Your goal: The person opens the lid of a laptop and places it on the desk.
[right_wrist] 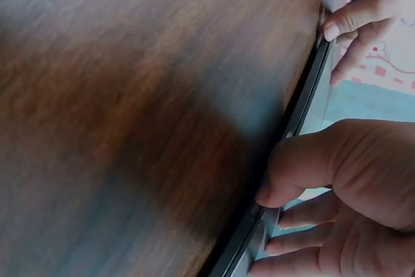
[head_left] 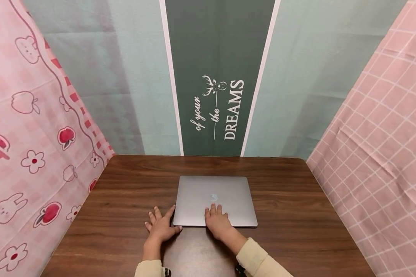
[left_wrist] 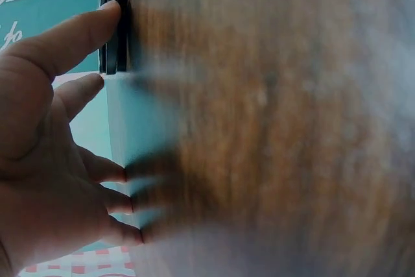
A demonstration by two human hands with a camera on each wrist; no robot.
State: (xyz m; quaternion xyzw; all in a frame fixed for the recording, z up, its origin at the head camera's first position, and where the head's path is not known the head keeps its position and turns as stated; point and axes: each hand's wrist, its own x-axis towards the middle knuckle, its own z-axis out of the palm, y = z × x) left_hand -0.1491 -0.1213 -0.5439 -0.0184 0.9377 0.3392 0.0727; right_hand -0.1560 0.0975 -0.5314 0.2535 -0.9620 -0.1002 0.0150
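Note:
A closed grey laptop (head_left: 194, 204) lies flat on the wooden table, its front edge towards me. My left hand (head_left: 161, 229) is at its front left corner, fingers spread over the tabletop. In the left wrist view, the left thumb (left_wrist: 91, 34) touches the laptop's dark edge (left_wrist: 113, 24). My right hand (head_left: 219, 224) is at the middle of the front edge, fingers reaching onto the lid. Seen from the right wrist, the bent right thumb (right_wrist: 295, 167) presses the front edge while the fingers (right_wrist: 305, 235) lie over the lid side.
The brown table (head_left: 291, 215) extends around the laptop on all sides. Behind it hangs a green curtain (head_left: 222, 46) with white lettering. A pink printed cloth (head_left: 38, 115) borders the left, and a pink checked cloth (head_left: 384, 134) borders the right.

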